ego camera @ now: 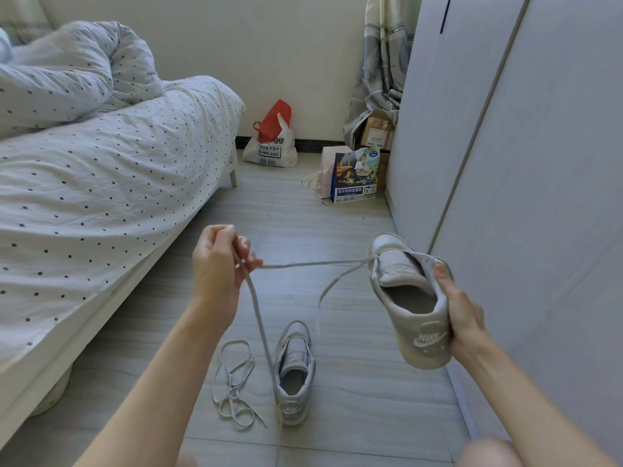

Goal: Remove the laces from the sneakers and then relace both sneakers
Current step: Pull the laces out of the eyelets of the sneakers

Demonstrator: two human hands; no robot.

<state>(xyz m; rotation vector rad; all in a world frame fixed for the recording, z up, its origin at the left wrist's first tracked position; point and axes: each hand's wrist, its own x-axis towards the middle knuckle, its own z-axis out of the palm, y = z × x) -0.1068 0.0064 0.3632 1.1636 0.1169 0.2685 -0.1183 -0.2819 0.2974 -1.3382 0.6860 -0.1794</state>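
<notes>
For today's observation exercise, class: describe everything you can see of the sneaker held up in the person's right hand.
The held sneaker is a pale grey low-top, seemingly leather, with a raised white brand logo on its heel. It is off the floor, heel toward the camera, toe pointing away, opening upward, tongue exposed. The right hand grips its heel and right side, thumb on the collar. Only one flat grey lace remains, threaded near the toe; one end runs to the left hand, which pinches it, and the other end hangs loose.

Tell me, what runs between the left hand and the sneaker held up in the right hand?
A grey lace, pulled across from the left hand to the front eyelets of the held sneaker, seen in the head view.
</notes>
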